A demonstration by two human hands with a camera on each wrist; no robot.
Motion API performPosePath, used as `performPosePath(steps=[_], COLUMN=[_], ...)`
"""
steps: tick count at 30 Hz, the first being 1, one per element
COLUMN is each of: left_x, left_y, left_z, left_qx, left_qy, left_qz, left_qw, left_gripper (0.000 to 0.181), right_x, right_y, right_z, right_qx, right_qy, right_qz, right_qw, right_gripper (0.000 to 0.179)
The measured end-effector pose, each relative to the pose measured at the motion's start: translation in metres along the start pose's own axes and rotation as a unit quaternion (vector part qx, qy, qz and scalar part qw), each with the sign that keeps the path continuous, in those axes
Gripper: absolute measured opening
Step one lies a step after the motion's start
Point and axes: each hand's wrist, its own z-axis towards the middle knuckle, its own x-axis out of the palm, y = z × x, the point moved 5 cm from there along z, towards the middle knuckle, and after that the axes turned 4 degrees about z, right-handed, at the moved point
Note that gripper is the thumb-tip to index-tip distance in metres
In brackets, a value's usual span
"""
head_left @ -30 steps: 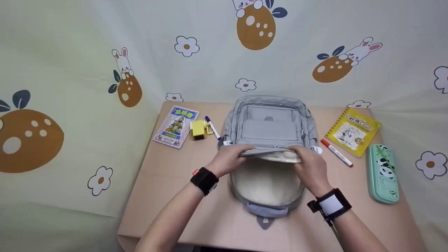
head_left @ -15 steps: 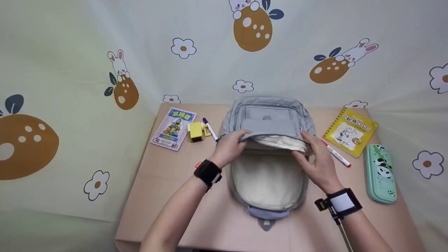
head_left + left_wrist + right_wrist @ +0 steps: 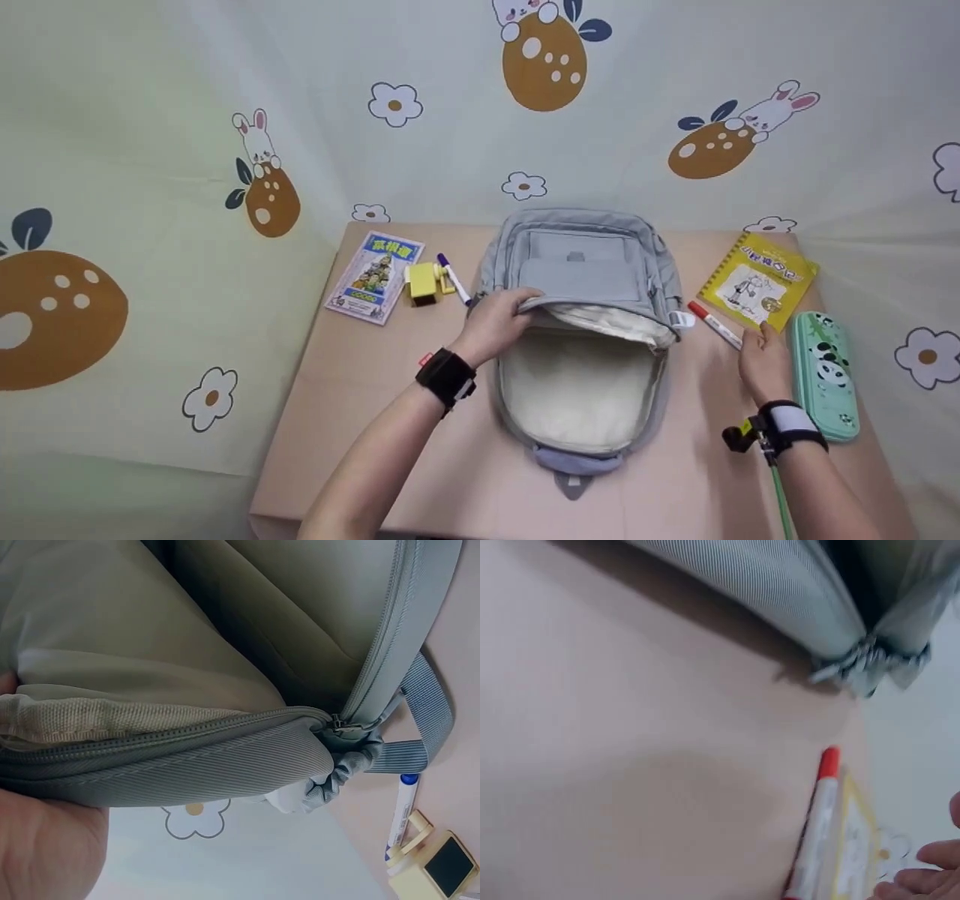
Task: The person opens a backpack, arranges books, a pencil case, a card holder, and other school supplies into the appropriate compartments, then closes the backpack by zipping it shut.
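A grey backpack lies on the table, its main compartment unzipped and the pale lining showing. My left hand grips the raised edge of its front flap; in the left wrist view the zipper edge runs between thumb and fingers. My right hand, holding nothing, hovers with loose fingers by the lower edge of a yellow spiral-bound book. Just left of those fingers lies a red-capped white marker, its lower end partly hidden. In the right wrist view the fingers are apart from the marker.
A green panda pencil case lies right of my right hand. Left of the backpack are a comic-style booklet, a yellow sharpener with a crank and a purple-capped marker. A patterned curtain hangs behind the table.
My right hand has let go of the backpack's flap and moved right toward the yellow book. My left hand keeps its grip and has lifted the flap wider.
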Motion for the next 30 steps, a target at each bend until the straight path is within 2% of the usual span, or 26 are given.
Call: performPosePath(steps=[3, 8, 12, 20, 26, 30], left_x=[0.001, 0.004, 0.005, 0.008, 0.011, 0.012], left_y=[0.001, 0.002, 0.001, 0.0, 0.002, 0.002], left_z=[-0.002, -0.004, -0.004, -0.005, -0.006, -0.007], left_qx=[0.001, -0.002, -0.002, 0.006, 0.003, 0.007], left_qy=[0.005, 0.009, 0.012, 0.018, 0.019, 0.017], left_qz=[-0.005, -0.005, -0.002, 0.008, 0.016, 0.018], left_qw=[1.0, 0.9999, 0.9999, 0.9998, 0.9997, 0.9997], left_gripper=[0.033, 0.034, 0.035, 0.032, 0.033, 0.033], right_x=[0.001, 0.002, 0.003, 0.002, -0.001, -0.002], right_y=[-0.008, -0.007, -0.007, -0.012, -0.012, -0.011], right_z=[0.016, 0.034, 0.044, 0.058, 0.063, 0.065], right_qx=[0.027, 0.01, 0.021, 0.063, 0.121, 0.127], right_qy=[0.026, 0.015, 0.018, 0.019, 0.015, 0.009], right_qz=[-0.033, -0.112, -0.149, -0.172, -0.148, -0.143], right_qw=[0.9988, 0.9935, 0.9885, 0.9829, 0.9815, 0.9816], right_gripper=[0.068, 0.068, 0.069, 0.066, 0.07, 0.069])
